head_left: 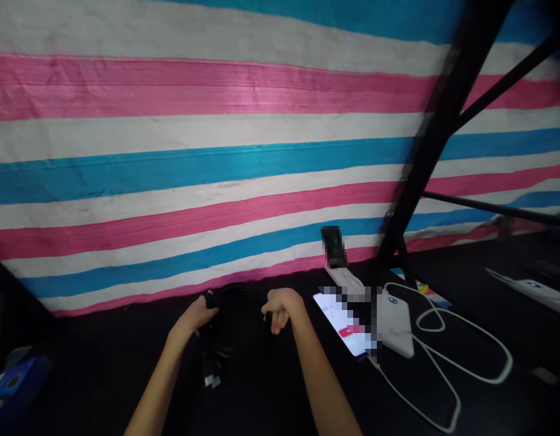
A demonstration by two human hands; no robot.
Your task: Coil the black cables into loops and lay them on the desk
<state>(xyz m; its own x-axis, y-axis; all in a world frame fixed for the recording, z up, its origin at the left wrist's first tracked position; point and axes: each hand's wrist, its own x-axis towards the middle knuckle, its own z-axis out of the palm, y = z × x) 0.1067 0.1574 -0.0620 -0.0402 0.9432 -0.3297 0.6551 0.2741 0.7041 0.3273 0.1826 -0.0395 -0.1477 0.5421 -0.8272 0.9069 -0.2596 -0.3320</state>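
Observation:
A coiled black cable [237, 289] lies in a loop between my two hands, low over the dark surface. My left hand [202, 315] grips the left side of the coil with thumb and fingers closed. On the opposite side, my right hand [280, 306] pinches the loop, its lower fingers curled. A metal-tipped cable plug [212, 380] hangs or lies below the left side of the coil. Much of the black cable blends into the dark surface, so its lower right part is hard to make out.
Right of my hands lie a lit phone [337, 324] and a white power bank [395, 324], with a white cable [484, 339] looping around. A black metal frame [425, 151] stands before the striped sheet [216, 133]. A blue box [16, 384] sits at lower left.

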